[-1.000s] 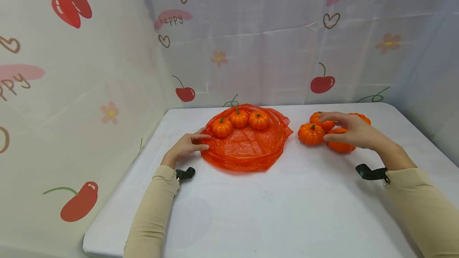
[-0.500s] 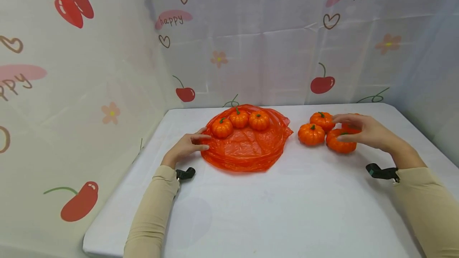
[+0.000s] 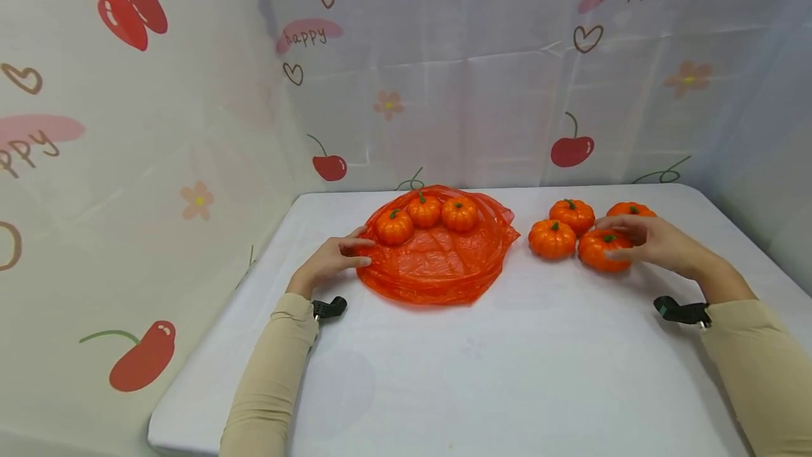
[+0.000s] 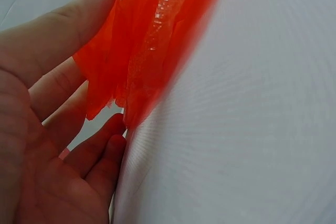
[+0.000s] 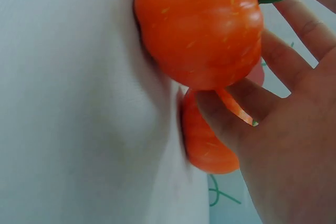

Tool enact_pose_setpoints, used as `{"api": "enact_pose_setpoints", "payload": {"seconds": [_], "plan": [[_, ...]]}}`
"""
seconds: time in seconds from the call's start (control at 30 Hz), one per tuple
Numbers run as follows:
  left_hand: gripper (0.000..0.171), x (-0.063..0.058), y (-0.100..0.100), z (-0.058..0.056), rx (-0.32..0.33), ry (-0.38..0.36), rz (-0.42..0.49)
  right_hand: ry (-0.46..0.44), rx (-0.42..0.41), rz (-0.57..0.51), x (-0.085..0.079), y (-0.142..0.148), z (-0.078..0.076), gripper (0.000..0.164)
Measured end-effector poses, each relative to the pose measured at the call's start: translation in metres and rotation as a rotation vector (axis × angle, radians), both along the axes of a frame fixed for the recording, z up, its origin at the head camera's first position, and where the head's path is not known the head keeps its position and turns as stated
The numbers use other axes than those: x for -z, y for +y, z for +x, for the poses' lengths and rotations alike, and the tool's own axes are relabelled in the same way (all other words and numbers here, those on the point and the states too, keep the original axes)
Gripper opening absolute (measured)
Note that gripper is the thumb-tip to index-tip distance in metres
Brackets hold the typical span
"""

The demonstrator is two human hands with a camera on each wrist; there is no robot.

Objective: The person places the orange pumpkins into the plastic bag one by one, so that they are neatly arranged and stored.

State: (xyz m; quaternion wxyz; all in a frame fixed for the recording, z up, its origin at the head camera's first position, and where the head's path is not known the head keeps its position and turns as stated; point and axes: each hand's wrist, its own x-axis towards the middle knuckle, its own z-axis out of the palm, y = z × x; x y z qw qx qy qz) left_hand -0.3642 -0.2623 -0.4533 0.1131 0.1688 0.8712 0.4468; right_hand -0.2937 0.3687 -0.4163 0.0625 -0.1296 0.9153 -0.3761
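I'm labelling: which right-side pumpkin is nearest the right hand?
The front pumpkin, lowest in the head view; the thumb of the right hand crosses only it.

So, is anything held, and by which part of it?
No hold is certain: the left hand touches the left edge of the bag; the right hand is around a pumpkin.

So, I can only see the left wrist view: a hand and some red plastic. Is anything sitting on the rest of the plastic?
Observer: Yes, the head view shows three little pumpkins within the red plastic's outline, toward its far edge.
Operator: Whoa! What's over on the other side?
Observer: The right hand is close up at an orange pumpkin; I can't tell if they touch.
Operator: Is that pumpkin all alone?
Observer: No, it's one of four pumpkins on that side of the table.
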Motion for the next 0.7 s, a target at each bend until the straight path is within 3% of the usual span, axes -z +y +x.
{"api": "enact_pose_setpoints", "payload": {"seconds": [0.37, 0.7], "plan": [[0.049, 0.001, -0.001, 0.0, -0.015, -0.005, -0.002, 0.072, -0.022, -0.11, 0.024, 0.012, -0.004, 0.05], [0.049, -0.001, 0.0, 0.003, -0.007, 0.003, -0.006, -0.002, 0.022, -0.071, 0.033, 0.015, -0.004, 0.062]]}}
